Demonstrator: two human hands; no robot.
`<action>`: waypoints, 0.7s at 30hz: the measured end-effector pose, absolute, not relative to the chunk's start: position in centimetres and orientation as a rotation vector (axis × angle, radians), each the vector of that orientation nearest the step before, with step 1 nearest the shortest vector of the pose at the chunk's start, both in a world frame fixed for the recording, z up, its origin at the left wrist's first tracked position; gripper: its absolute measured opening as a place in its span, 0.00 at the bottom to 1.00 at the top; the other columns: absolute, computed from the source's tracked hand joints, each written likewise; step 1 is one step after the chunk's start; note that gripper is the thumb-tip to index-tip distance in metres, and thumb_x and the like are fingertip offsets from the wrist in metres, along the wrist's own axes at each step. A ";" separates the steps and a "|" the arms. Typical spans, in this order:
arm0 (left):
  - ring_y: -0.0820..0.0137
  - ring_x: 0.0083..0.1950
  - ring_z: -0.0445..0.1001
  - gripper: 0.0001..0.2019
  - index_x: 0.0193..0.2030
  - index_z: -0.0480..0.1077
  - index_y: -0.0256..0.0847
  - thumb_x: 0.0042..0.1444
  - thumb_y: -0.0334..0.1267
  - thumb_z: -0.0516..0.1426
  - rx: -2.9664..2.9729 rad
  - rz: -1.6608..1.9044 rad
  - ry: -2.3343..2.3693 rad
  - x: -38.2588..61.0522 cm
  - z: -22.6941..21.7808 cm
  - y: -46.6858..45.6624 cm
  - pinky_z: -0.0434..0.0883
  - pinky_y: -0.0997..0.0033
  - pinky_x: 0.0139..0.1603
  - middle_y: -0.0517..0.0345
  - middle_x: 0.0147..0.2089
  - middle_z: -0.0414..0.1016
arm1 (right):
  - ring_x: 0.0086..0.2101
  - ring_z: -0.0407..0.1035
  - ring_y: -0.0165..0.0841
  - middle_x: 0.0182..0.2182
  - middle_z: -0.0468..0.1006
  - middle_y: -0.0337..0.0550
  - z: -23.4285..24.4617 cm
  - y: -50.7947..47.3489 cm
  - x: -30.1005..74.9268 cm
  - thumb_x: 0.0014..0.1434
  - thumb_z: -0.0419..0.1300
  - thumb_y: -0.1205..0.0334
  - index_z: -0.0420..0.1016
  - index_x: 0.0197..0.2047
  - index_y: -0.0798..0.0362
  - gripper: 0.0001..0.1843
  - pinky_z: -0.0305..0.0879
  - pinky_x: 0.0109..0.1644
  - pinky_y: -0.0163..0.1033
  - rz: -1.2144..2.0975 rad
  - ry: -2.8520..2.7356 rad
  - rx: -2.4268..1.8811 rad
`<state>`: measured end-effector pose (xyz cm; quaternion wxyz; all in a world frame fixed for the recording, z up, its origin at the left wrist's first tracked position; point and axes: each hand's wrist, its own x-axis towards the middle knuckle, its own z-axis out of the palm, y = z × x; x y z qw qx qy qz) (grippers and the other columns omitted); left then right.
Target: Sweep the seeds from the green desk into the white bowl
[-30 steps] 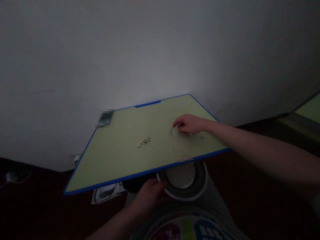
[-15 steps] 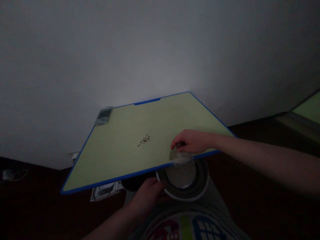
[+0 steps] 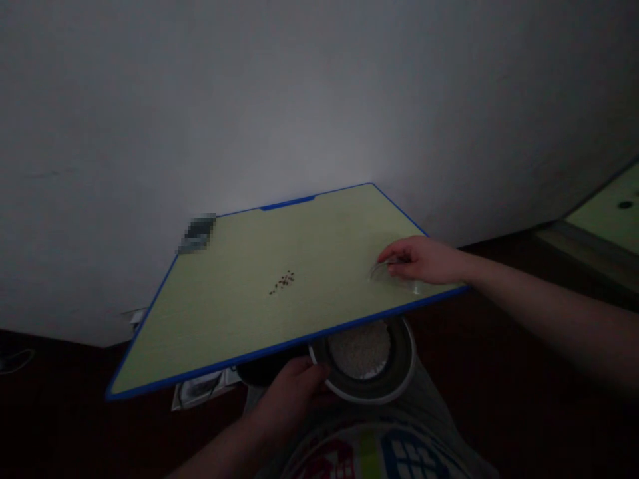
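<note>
My left hand grips the rim of a pale-edged round bowl on my lap, below the front edge of the table. White, rice-like grains lie in the bowl. At the table's right side, my right hand is closed on a clear plastic cup, gripping it from above. The cup looks empty, and whether it touches the tabletop I cannot tell. A small scatter of dark bits lies on the tabletop, to the left of my right hand.
The pale yellow-green folding table has a blue rim and stands against a grey wall. A blurred-out dark object sits at its far left corner. Flat papers or a box lie below the front edge.
My right hand has moved the clear cup from above the bowl, where grains were spilling over the table edge, right and back over the tabletop. My left hand keeps its grip on the bowl.
</note>
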<state>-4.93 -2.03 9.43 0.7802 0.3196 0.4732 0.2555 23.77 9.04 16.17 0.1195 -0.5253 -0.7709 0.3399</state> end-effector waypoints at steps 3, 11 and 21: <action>0.62 0.37 0.77 0.07 0.31 0.75 0.36 0.50 0.35 0.56 0.673 0.555 1.018 -5.0 9.3 -2.2 0.72 0.64 0.42 0.51 0.31 0.80 | 0.23 0.67 0.31 0.25 0.76 0.41 15.4 9.4 24.2 0.53 0.56 0.59 0.71 0.46 0.56 0.17 0.60 0.27 0.35 0.920 -2.230 -1.606; 0.62 0.37 0.77 0.07 0.32 0.75 0.35 0.50 0.34 0.55 0.650 0.590 1.058 -6.1 9.2 -2.9 0.72 0.65 0.42 0.52 0.31 0.80 | 0.28 0.68 0.31 0.29 0.78 0.43 15.3 11.7 15.7 0.51 0.57 0.63 0.75 0.45 0.55 0.17 0.58 0.31 0.34 0.723 -2.639 -1.210; 0.65 0.34 0.77 0.08 0.32 0.76 0.38 0.50 0.33 0.55 0.625 0.590 1.024 -5.3 9.8 -2.9 0.72 0.70 0.37 0.56 0.29 0.80 | 0.28 0.68 0.30 0.30 0.78 0.41 15.9 9.3 16.0 0.52 0.57 0.65 0.76 0.44 0.54 0.15 0.60 0.31 0.32 1.016 -2.735 -0.999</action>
